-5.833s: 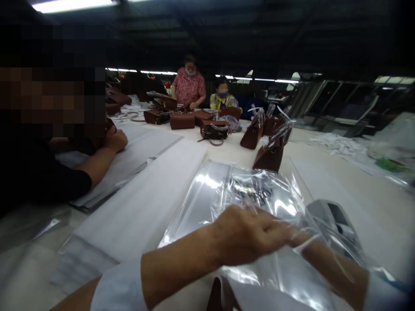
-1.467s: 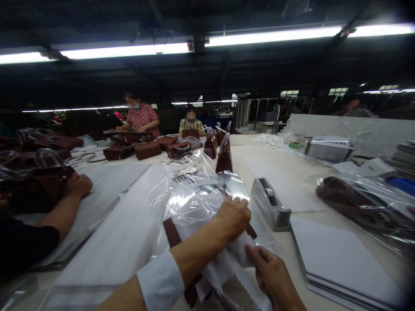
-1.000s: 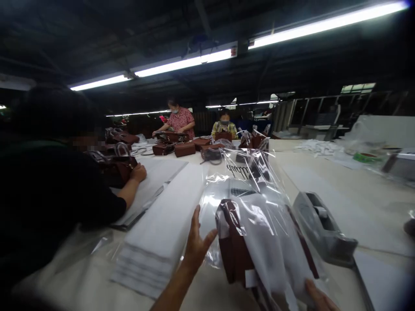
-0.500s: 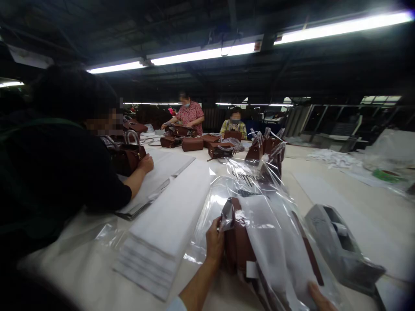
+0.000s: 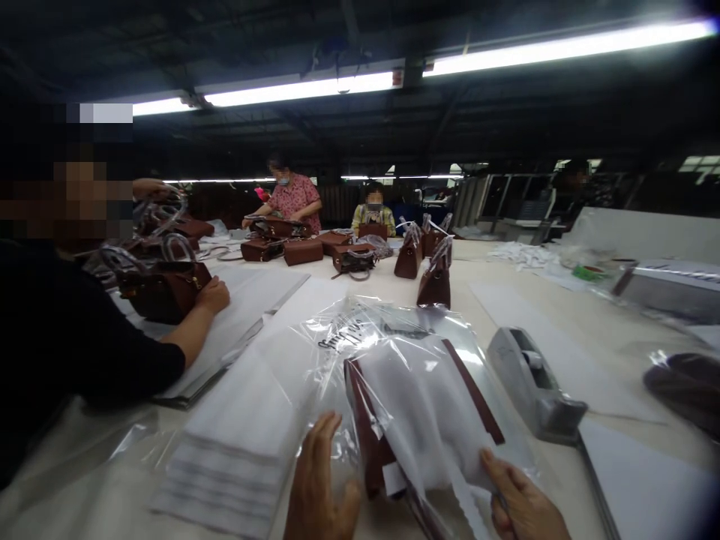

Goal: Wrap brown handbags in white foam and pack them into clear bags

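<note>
A brown handbag (image 5: 368, 439) lies on the table in front of me inside a clear plastic bag (image 5: 458, 330) with dark lettering. A translucent white sheet (image 5: 419, 405) covers much of the handbag, and a small white tag (image 5: 394, 477) shows at its near end. Just left of the handbag is my left hand (image 5: 323, 484), open, fingers raised and thumb apart. My right hand (image 5: 526, 495) pinches the near right edge of the plastic bag; whether the white sheet is also between the fingers is unclear.
A grey tape dispenser (image 5: 534, 386) stands to the right. Stacked white sheets (image 5: 225, 442) lie to the left. A co-worker in black (image 5: 84, 337) leans in at left, one hand on a brown handbag (image 5: 163, 289). More handbags (image 5: 436, 285) stand farther back, near two other people.
My left hand has let go of the handbag's side and opened. The handbag now lies flatter, and more of my right hand shows. My view has turned right.
</note>
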`<state>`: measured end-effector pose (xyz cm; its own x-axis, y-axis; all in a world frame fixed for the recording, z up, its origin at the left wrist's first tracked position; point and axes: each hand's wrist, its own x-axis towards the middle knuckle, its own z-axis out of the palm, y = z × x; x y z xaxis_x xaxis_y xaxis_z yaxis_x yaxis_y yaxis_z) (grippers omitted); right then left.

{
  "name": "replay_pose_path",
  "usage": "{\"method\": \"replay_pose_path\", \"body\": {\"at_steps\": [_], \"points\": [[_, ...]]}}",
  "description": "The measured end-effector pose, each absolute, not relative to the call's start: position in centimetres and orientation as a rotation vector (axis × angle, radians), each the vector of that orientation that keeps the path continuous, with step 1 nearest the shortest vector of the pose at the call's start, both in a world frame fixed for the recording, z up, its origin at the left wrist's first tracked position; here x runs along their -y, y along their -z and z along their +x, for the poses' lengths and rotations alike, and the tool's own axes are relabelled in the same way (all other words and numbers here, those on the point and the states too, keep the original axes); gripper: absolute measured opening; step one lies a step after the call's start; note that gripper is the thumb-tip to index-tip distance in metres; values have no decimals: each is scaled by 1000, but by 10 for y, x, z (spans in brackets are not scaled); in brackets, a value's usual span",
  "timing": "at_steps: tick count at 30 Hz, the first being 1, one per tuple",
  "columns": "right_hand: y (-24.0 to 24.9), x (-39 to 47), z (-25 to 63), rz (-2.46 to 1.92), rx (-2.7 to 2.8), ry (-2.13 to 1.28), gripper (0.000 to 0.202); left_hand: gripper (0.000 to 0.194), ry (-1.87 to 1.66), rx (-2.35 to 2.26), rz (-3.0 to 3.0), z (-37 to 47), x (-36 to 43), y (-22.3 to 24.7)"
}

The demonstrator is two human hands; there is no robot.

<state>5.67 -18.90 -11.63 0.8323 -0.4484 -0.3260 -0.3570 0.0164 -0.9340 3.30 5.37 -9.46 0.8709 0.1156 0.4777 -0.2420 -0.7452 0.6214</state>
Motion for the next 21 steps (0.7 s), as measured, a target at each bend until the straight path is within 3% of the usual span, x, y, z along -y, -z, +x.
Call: {"method": "replay_pose_path", "body": {"at_steps": [3,5,7,12,21], "points": [[107,183,56,-1545,-618,12,56,63,-904,423,2505,52,-27,33],[101,179,57,-1539,-597,22,56,65,-803,500,2672,84,7,0],[97,176,58,-1561,-581,29,58,68,-483,567,2888,127,41,-18],[99,176,60,-1720,-513,25,60,25,-125,513,3048,213,78,-16],[96,184,66,-1808,-427,73,49,17,-128,1142,3015,196,91,-10]]}}
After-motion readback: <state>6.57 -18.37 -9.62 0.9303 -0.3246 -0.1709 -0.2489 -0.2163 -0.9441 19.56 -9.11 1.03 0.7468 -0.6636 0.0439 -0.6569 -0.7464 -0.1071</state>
